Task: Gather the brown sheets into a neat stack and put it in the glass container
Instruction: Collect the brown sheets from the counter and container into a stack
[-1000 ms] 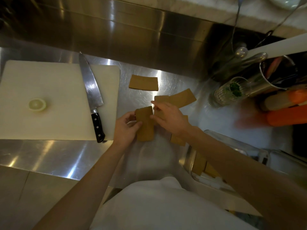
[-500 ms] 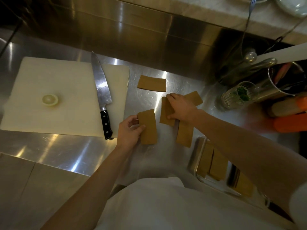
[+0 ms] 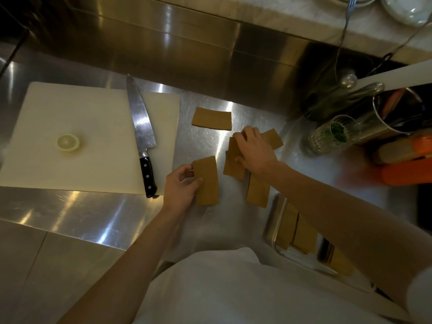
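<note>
Several brown rectangular sheets lie on the steel counter. My left hand [image 3: 180, 185] grips a small stack of brown sheets [image 3: 207, 181] by its left edge. My right hand [image 3: 253, 152] presses down on another brown sheet [image 3: 233, 160], fingers over its top and side. Under that hand an angled sheet [image 3: 272, 137] pokes out to the right, and one more sheet [image 3: 257, 194] lies below the wrist. A separate sheet [image 3: 211, 118] lies alone farther back. The glass container [image 3: 274, 220] sits at the lower right beneath my right forearm, with brown sheets [image 3: 297, 232] inside it.
A white cutting board [image 3: 88, 136] on the left carries a chef's knife [image 3: 141, 136] and a lemon half [image 3: 68, 142]. At the right stand a glass with herbs [image 3: 332, 134], a metal utensil canister [image 3: 383, 118] and orange-handled tools [image 3: 406, 171]. The counter's front edge runs below my hands.
My right hand has drawn back from the left-hand stack to the sheets on the right and now presses on one. The left hand keeps its hold; the view has shifted slightly.
</note>
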